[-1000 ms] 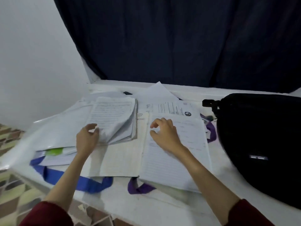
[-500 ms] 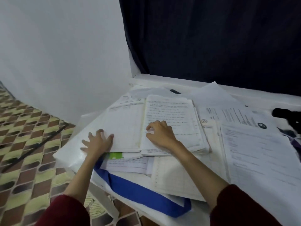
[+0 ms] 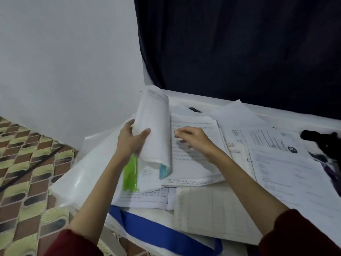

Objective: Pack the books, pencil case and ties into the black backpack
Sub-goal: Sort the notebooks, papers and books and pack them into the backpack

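An open exercise book [image 3: 195, 154] lies on a pile of papers on the white table [image 3: 68, 183]. My left hand [image 3: 131, 141] grips its left half [image 3: 155, 130], raised upright and curling over. My right hand [image 3: 193, 139] rests with bent fingers on the right page. A blue tie [image 3: 166, 235] lies under the papers at the near edge. A purple tie [image 3: 332, 169] shows at the far right. Only a black strap end of the backpack [image 3: 321, 139] is in view. No pencil case is visible.
Loose printed sheets [image 3: 287, 174] and a ruled ledger sheet [image 3: 214, 211] cover the table's right side. A green plastic strip [image 3: 131, 174] sits under the lifted pages. A dark curtain [image 3: 239, 52] hangs behind. Patterned floor [image 3: 27, 163] lies to the left.
My left hand went from flat on the left page to gripping it and lifting it upright. The view moved closer; the right hand stayed on the right page.
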